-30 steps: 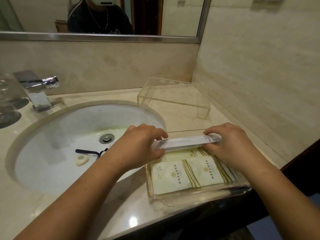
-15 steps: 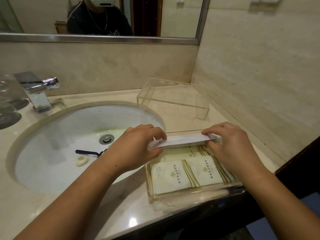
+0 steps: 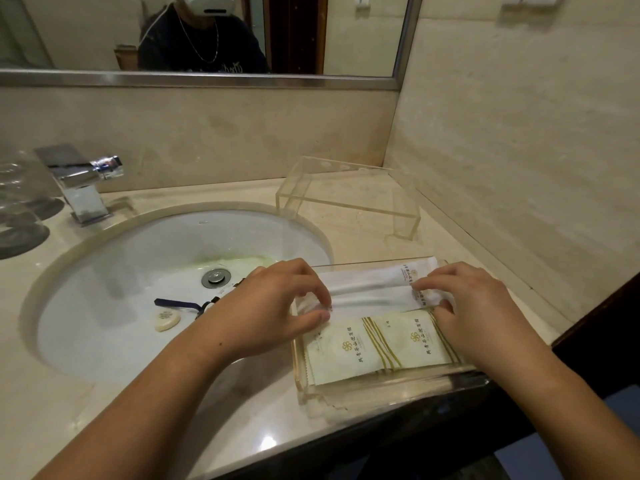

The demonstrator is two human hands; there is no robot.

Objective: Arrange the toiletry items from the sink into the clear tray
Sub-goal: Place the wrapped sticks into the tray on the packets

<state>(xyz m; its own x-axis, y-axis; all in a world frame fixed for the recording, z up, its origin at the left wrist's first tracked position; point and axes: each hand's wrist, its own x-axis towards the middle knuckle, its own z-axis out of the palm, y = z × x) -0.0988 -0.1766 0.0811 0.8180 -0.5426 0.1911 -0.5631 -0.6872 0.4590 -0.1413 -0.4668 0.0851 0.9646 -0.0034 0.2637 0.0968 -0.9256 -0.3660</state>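
Note:
The clear tray [image 3: 381, 388] stands on the counter's front right. Two cream packets with gold stripes [image 3: 349, 351] lie side by side in its near part. Across its far part lie two long white packets; my left hand [image 3: 273, 306] and my right hand [image 3: 474, 313] pinch the two ends of the nearer one [image 3: 370, 300], which lies flat on the tray, while the other [image 3: 374, 277] lies just behind it. In the white sink [image 3: 138, 251] lie a dark blue razor [image 3: 176, 303] and a small cream soap [image 3: 166, 320], near the drain.
A clear acrylic cover [image 3: 346, 195] stands behind the tray against the right wall. The chrome faucet [image 3: 81, 183] is at the back left, with upturned glasses [image 3: 17, 209] beside it. The counter's dark front edge runs close under the tray.
Both hands have lowered the long white packet from just above the tray down into its far part. The razor and soap have not moved.

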